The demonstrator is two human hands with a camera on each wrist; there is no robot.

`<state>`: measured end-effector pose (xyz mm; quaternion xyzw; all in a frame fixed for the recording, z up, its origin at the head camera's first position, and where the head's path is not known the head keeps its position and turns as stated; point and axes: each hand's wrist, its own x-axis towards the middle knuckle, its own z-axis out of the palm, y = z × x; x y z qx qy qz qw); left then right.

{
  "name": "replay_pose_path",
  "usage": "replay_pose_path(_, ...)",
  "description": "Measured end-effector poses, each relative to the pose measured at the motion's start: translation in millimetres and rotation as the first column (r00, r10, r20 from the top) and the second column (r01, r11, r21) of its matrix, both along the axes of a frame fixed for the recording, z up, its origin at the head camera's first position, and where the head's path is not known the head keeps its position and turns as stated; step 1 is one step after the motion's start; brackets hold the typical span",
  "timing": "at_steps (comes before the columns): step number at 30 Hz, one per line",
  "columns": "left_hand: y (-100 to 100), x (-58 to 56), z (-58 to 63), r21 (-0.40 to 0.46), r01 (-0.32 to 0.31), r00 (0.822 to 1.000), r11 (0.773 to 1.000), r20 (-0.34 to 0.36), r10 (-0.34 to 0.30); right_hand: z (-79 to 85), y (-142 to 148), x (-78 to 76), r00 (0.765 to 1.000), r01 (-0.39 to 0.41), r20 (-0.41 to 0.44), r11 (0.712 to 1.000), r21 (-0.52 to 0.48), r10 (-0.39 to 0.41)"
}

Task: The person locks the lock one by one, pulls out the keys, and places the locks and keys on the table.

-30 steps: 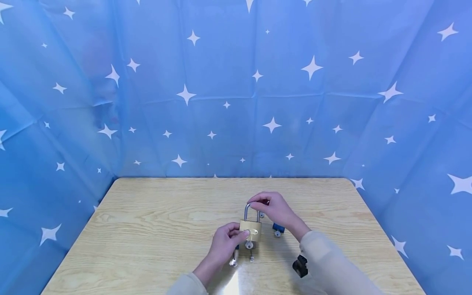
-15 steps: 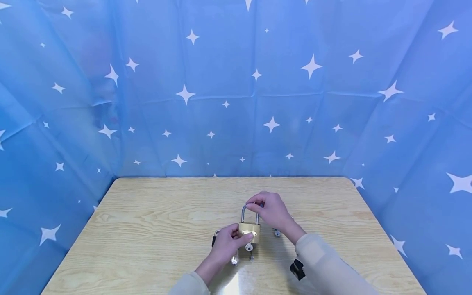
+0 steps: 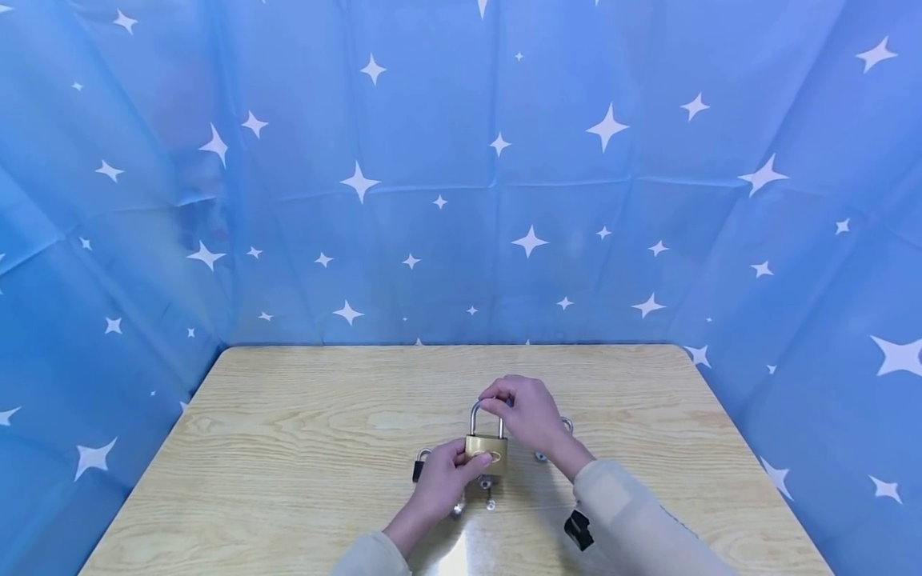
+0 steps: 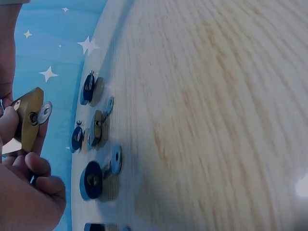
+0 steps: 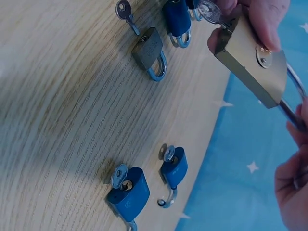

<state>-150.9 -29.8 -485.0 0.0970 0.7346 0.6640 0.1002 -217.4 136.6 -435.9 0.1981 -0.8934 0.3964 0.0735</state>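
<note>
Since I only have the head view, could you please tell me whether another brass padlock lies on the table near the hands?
Observer: Yes, the right wrist view shows a smaller brass padlock lying on the table.
Operator: Thank you. What colour is the padlock mostly hidden by the right forearm?
Observer: In the right wrist view its body is blue.
Operator: And is the key below the held padlock actually in its keyhole?
Observer: It appears so: the left wrist view shows that key standing out from the keyhole in the underside.
</note>
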Motion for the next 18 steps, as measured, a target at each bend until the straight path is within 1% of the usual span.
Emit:
replay_pose_path(3,3,5.1,14.7,-0.005,-0.006,1.0,1.0,-0.003,0.006,-1.2,0,-0.2,0.998,0.016,-0.068,0.999,0.041,-0.013)
replay_pose_path(4,3,6.2,17.4,-0.009,-0.011,1.0,1.0,-0.005,0.011,-1.6,0,0.2,0.995,0.024,-0.097,0.998,0.06,-0.018)
replay_pose_path(6,6,6.6,17.7,-0.019,-0.025,1.0,1.0,-0.006,0.025,-2.0,-1,1.3,0.988,0.047,-0.149,0.994,0.098,-0.032)
replay_pose_path(9,11,3.4,8.1,-0.028,-0.061,0.998,0.998,-0.005,0.061,-1.9,-3,3.4,0.976,0.086,-0.211,0.984,0.155,-0.052)
replay_pose_path(13,17,-1.0,-6.1,-0.056,-0.104,0.994,0.993,0.007,0.105,-1.9,-6,6.2,0.96,0.138,-0.268,0.966,0.217,-0.077)
replay_pose_path(16,20,-0.9,-10.9,-0.073,-0.121,0.992,0.99,0.03,0.124,-2.9,-8,8.2,0.952,0.166,-0.292,0.954,0.248,-0.09)
replay_pose_path(18,22,0.1,-12.5,-0.085,-0.13,0.99,0.988,0.043,0.134,-4.4,-8,9.4,0.951,0.178,-0.293,0.948,0.263,-0.097)
